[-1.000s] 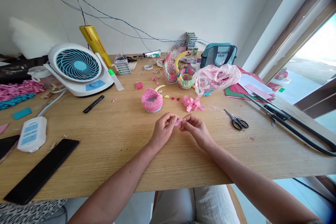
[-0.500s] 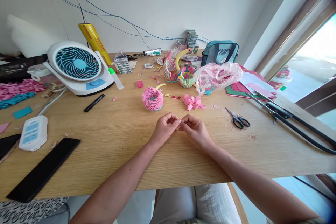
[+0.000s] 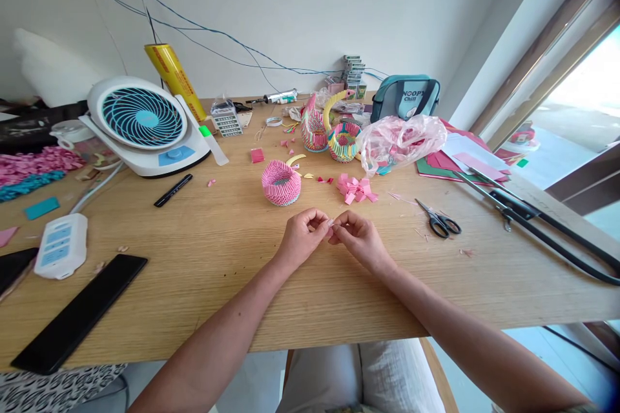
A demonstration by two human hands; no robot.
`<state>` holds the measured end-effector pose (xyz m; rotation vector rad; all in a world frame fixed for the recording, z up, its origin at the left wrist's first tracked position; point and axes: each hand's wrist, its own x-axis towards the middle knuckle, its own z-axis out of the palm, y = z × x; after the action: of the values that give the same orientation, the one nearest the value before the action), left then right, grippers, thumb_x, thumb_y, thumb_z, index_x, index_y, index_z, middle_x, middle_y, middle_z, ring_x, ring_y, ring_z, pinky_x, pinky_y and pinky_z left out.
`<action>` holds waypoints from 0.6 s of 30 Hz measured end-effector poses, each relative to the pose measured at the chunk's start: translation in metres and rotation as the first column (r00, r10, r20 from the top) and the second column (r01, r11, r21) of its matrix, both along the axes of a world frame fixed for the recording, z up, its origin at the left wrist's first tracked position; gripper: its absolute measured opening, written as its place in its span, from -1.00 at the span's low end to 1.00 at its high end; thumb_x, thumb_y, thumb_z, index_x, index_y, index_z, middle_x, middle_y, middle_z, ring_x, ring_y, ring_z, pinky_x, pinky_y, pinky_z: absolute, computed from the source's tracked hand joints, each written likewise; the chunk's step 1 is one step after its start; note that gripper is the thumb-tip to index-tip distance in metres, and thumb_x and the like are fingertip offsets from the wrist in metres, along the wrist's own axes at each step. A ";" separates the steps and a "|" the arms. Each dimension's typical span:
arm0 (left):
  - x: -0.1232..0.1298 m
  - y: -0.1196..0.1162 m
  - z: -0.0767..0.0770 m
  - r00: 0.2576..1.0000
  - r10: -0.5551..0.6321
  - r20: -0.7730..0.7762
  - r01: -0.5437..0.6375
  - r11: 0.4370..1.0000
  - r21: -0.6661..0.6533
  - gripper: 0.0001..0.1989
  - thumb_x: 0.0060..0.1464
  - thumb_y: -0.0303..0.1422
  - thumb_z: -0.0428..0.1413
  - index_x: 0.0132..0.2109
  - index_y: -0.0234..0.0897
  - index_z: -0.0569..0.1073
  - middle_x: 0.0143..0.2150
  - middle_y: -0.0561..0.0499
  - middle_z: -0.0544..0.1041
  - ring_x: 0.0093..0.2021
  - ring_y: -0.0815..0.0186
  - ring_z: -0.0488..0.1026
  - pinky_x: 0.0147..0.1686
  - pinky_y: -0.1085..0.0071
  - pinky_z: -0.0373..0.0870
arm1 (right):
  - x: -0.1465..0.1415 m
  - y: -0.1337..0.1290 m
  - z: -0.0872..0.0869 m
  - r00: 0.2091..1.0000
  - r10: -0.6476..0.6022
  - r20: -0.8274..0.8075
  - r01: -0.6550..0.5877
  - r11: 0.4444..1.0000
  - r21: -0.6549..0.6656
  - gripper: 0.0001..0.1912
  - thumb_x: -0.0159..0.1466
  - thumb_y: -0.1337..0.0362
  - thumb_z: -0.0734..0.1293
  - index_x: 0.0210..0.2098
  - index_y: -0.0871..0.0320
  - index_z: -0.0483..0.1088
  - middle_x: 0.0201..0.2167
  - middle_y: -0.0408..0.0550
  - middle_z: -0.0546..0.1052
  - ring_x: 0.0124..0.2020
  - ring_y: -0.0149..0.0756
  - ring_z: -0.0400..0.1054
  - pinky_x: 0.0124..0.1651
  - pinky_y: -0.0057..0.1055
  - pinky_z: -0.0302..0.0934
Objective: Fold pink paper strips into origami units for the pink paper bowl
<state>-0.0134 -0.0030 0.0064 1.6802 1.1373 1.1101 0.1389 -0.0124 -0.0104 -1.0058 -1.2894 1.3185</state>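
My left hand and my right hand meet at the fingertips above the wooden table. Both are pinched closed around something small and pale that the fingers mostly hide. Just beyond them stands a round pink basket of folded paper. Pink paper strips lie in a loose pile behind my right hand. Between basket and pile are small red and yellow paper pieces. Farther back are a pink folded-paper figure and a multicoloured one with a curved yellow neck.
Scissors lie right of my hands. A plastic bag, teal bag and coloured paper sheets are at the back right. To the left are a fan, black pen, power strip and black slab.
My fingertips have shifted very slightly, still pressed together at the same place. The objects on the table have not moved.
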 end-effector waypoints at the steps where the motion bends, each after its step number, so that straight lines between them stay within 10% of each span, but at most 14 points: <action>1: 0.000 0.000 0.000 1.000 0.008 -0.006 -0.008 1.000 0.008 -0.83 0.08 -0.32 0.11 -0.43 -0.31 0.41 -0.51 0.05 0.47 -0.48 0.40 0.38 -0.45 0.51 0.31 | 0.000 0.000 0.001 1.000 0.008 -0.012 -0.008 1.000 -0.008 -0.73 0.11 0.09 0.42 -0.43 0.16 0.38 -0.54 -0.15 0.49 -0.48 -0.37 0.41 -0.35 -0.39 0.33; 18: 0.005 -0.004 -0.007 0.993 0.074 -0.097 -0.063 0.992 0.113 -0.85 0.12 -0.38 0.06 -0.41 -0.30 0.38 -0.46 0.05 0.45 -0.45 0.42 0.36 -0.44 0.53 0.31 | 0.003 0.003 -0.004 0.999 0.029 0.035 -0.030 0.999 0.043 -0.70 0.21 0.04 0.35 -0.42 0.16 0.35 -0.54 -0.17 0.43 -0.50 -0.38 0.38 -0.36 -0.39 0.31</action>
<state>-0.0083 -0.0068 -0.0004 1.8118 1.2251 1.1597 0.1422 -0.0093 -0.0144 -0.9862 -1.3587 1.2946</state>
